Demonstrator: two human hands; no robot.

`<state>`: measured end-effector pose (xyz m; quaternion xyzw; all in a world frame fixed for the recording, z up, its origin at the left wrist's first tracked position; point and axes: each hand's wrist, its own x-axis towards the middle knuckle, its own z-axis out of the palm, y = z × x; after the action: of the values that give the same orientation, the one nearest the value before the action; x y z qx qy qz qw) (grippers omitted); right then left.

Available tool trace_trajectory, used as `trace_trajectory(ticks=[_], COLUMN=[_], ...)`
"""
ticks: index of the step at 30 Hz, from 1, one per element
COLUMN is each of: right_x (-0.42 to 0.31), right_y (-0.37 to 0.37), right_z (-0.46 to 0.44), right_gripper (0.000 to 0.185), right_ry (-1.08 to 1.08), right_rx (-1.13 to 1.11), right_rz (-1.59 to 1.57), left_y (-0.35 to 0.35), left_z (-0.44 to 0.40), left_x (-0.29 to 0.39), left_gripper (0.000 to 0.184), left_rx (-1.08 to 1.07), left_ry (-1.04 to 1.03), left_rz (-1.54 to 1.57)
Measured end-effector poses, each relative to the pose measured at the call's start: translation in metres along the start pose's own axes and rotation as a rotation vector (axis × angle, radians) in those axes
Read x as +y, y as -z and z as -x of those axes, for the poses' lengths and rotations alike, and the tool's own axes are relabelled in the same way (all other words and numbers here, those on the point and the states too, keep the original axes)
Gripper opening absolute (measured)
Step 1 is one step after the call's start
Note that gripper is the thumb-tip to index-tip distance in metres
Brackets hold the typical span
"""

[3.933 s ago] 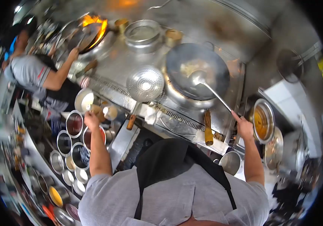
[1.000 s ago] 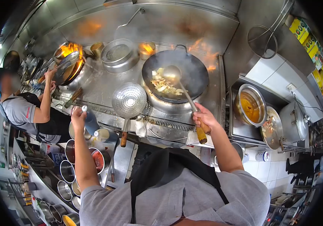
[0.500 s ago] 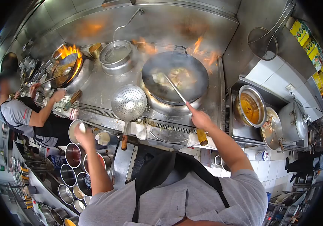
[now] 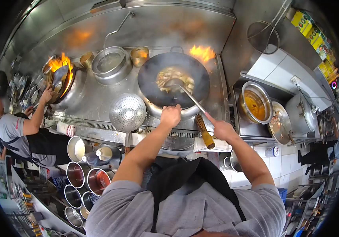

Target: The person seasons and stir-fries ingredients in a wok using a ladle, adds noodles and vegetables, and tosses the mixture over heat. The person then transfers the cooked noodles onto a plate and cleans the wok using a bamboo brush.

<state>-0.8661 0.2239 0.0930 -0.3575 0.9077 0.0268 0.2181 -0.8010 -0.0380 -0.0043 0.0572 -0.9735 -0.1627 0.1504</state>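
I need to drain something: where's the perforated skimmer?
The perforated skimmer lies left of centre in the head view, just left of the central wok, below the silver pot.

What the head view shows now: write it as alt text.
The right hand holds a ladle in a wok of food, with the left hand at the wok's near edge. Flames rise behind the wok, a perforated strainer lies to its left, and a co-worker stands farther left.
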Motion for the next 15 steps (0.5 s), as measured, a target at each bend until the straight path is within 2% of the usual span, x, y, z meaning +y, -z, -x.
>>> trace_trajectory(ticks=[4, 6, 7, 9, 10, 11, 14, 15], right_x=[-0.023, -0.028, -0.025, -0.013, -0.017, -0.003, -0.006, -0.001], right_y=[0.015, 0.017, 0.016, 0.022, 0.047, 0.053, 0.102, 0.097], right_z=[0.001, 0.019, 0.031, 0.056, 0.076, 0.092, 0.118, 0.115], right_gripper=[0.092, 0.091, 0.091, 0.088, 0.083, 0.080, 0.080, 0.080], right_ry=[-0.094, -0.122, -0.128, -0.035, -0.076, 0.098, -0.056, -0.058], right_rx=[0.064, 0.148, 0.148, 0.157, 0.023, 0.097, -0.219, -0.213], right_rz=[-0.015, -0.019, -0.023, -0.082, -0.172, -0.336, -0.452, -0.450], left_y=[0.007, 0.026, 0.038, 0.067, 0.088, 0.101, 0.097, 0.083], left_z=[0.065, 0.100, 0.101, 0.105, 0.085, 0.063, 0.005, -0.006], left_x=[0.018, 0.029, 0.033, 0.041, 0.044, 0.042, 0.025, 0.019], left_gripper=[0.021, 0.021, 0.021, 0.023, 0.026, 0.027, 0.030, 0.028], left_rx=[-0.117, -0.264, -0.268, -0.142, -0.074, -0.030, -0.125, -0.136], left_ry=[-0.013, -0.011, -0.017, -0.077, -0.089, -0.095, -0.058, -0.029], left_rz=[-0.088, 0.056, 0.057, 0.116, 0.093, 0.106, 0.075, 0.063])
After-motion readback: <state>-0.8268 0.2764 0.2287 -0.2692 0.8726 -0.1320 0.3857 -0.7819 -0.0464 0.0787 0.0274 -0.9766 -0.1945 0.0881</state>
